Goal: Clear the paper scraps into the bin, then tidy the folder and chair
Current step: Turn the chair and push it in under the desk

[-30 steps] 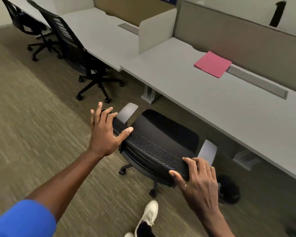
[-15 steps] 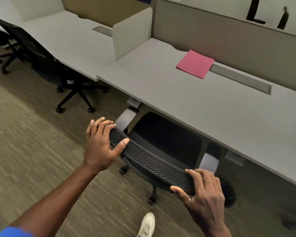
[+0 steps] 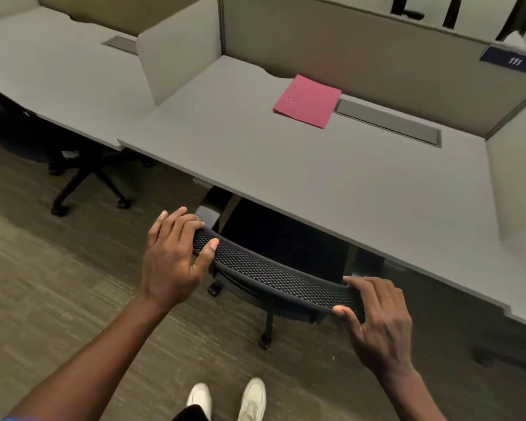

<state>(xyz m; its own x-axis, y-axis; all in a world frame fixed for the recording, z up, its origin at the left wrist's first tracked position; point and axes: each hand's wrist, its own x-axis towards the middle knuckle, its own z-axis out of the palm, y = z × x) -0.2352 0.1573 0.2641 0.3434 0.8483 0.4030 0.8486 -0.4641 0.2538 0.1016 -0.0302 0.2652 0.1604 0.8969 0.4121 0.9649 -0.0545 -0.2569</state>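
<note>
One long grey laminate desk (image 3: 331, 183) spans the view, backed by a beige fabric partition (image 3: 346, 56); no paper scraps and no bin are visible. One black mesh-backed office chair on castors (image 3: 274, 275) stands with its seat under the desk edge and its curved backrest top facing the person. A second black chair (image 3: 82, 180), partly hidden, sits under the neighbouring desk at left. One flat pink paper folder (image 3: 308, 100) lies closed near the partition, its corner touching a grey cable-tray lid (image 3: 389, 121). The left hand (image 3: 172, 256) wraps the backrest's left end, thumb over the mesh; the right hand (image 3: 380, 323) clasps the right end, fingers curled on the rim. Two white shoes (image 3: 225, 399) show below. The chair probably rolls easily yet is fairly heavy and may swivel, so a hold at both ends of the stiff top rim steers it best.
</note>
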